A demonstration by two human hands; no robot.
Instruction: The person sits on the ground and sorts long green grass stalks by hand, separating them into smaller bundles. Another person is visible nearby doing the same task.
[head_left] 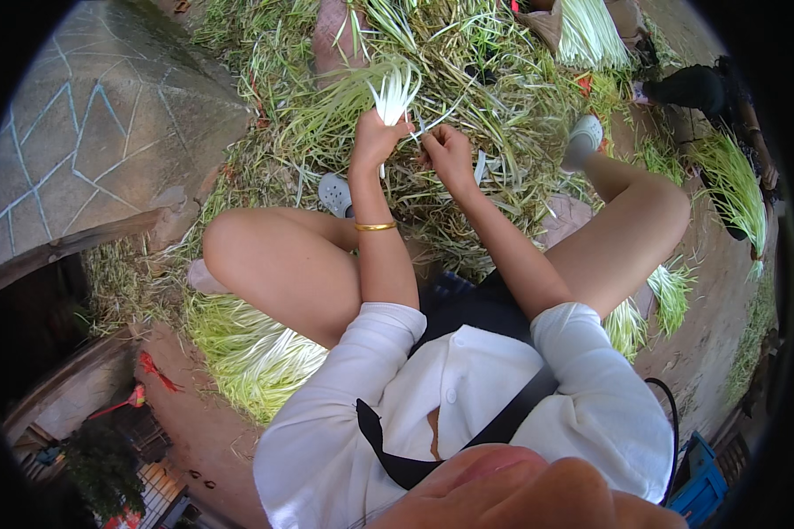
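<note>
My left hand (376, 140) grips a small bunch of pale leafy stalks (393, 96), which look like blanched chives. Their white parts fan out above the thumb, and green-yellow leaves trail to the left. Close on its right, my right hand (448, 153) has thumb and fingers pinched together at a thin pale strand (418, 128) beside the bunch. The fingertips partly hide that strand. Beneath both hands spreads a thick litter of loose green and straw-coloured leaves (437, 205).
Behind my left thigh lies a big heap of pale stalks (258, 350). More bundles lie at right (671, 297) and far right (734, 178). Another person's dark-clad leg (688, 89) shows near a white-stalk bundle (592, 36). A stone slab (106, 132) borders the left.
</note>
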